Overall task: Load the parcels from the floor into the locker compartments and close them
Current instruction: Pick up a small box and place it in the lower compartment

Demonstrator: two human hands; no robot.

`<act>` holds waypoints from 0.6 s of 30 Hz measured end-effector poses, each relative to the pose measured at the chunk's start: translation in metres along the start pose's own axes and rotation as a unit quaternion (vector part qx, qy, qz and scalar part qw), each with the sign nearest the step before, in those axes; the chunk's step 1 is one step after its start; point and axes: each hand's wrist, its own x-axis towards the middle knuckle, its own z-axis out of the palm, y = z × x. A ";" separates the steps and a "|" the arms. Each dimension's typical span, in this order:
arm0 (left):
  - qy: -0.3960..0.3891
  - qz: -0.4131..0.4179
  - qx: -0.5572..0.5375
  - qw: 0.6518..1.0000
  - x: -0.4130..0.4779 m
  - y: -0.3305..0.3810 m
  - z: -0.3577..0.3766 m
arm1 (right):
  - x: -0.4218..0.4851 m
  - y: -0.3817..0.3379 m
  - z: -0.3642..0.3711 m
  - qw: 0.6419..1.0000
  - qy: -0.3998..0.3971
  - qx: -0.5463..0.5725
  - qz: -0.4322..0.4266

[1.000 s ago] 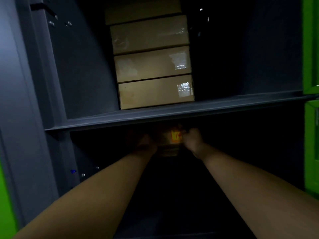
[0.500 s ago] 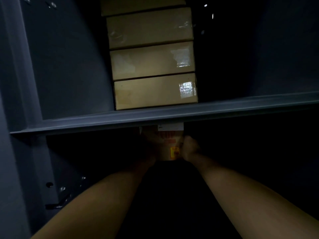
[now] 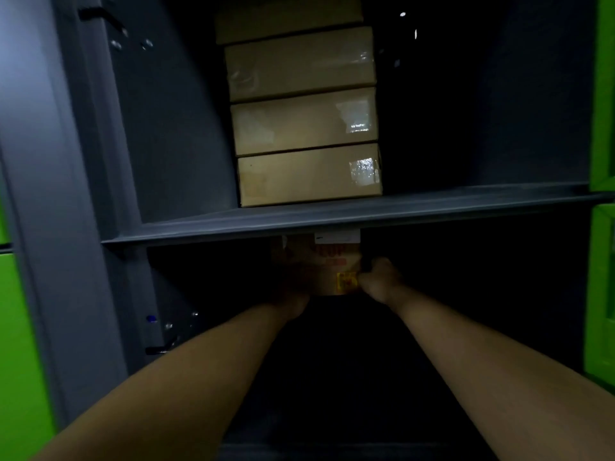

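Note:
Both my arms reach deep into a dark lower locker compartment. A brown parcel with red print, a yellow sticker and a white label sits at the back, just under the grey shelf. My right hand grips its right side with curled fingers. My left hand is on its left side, largely lost in shadow. In the compartment above, several tan cardboard parcels are stacked against the back.
Grey locker frame stands at the left, with a latch and screws on the inner wall. Green locker doors show at the left edge and the right edge. The compartment's right half is dark.
The view pulled back slightly, bringing the green doors into sight. The parcel turned upright in my hands over the last second and sits a little further back.

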 end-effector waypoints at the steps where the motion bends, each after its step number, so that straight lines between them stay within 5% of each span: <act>1: 0.005 -0.023 -0.003 1.000 -0.007 0.000 -0.002 | -0.006 -0.001 -0.005 1.000 0.001 0.003 0.005; 7: 0.051 -0.105 -0.039 0.992 -0.055 0.003 -0.035 | -0.057 -0.013 -0.023 0.990 0.031 0.124 0.061; 18: 0.091 -0.093 -0.184 0.974 -0.151 0.017 -0.060 | -0.168 -0.033 -0.049 0.981 0.028 0.188 0.036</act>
